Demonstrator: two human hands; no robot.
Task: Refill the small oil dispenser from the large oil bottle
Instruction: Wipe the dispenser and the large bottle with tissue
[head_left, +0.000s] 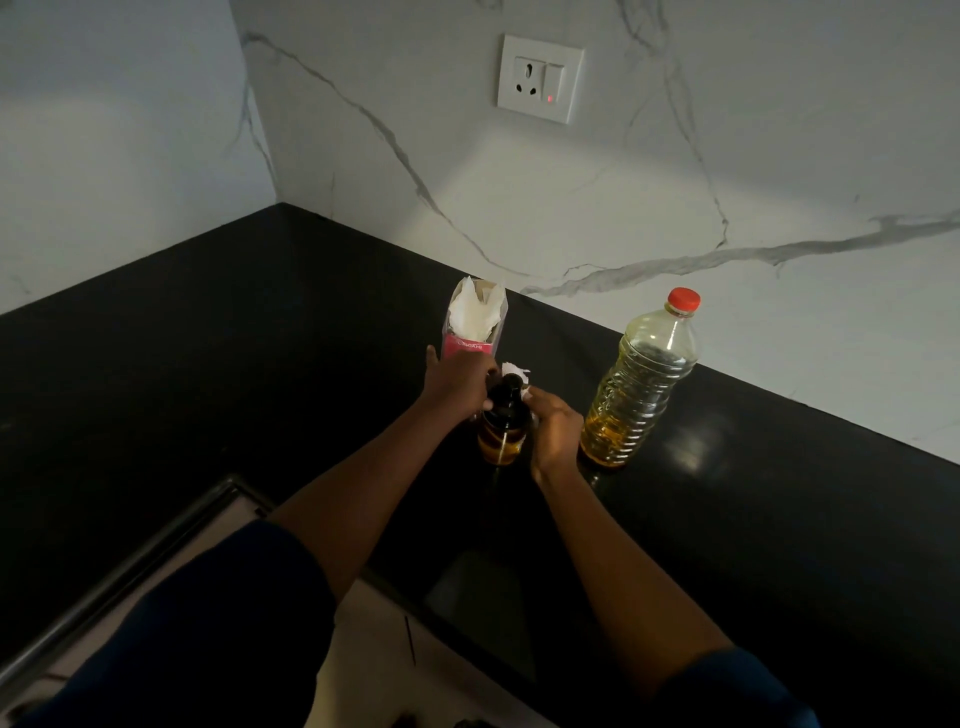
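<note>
The left hand (460, 382) wraps the neck and shoulder of the dispenser (503, 423), fingers closed on the dark glass just below its mouth. The right hand (555, 428) cups the dispenser's right side; its fingertips reach up toward a scrap of white tissue (517, 373) at the mouth, but whether they pinch the tissue or only steady the glass cannot be told. The dispenser stands upright on the black counter (260, 364), near the back edge where counter meets marble wall, and shows a band of amber oil low in its body. Just behind it stands a pink tissue pack (472, 325), open at the top. The bottle (639, 384) stands to the right, near but apart from the right hand, red cap (683, 300) on, roughly a third full. The step in hand appears to be clearing or wiping the mouth before or after pouring. Keep the left grip firm and low so that the dispenser does not tip. Work the tissue around the rim only, and keep shreds out of the opening. Oily glass is likely slippery; do not lift by the neck.
</note>
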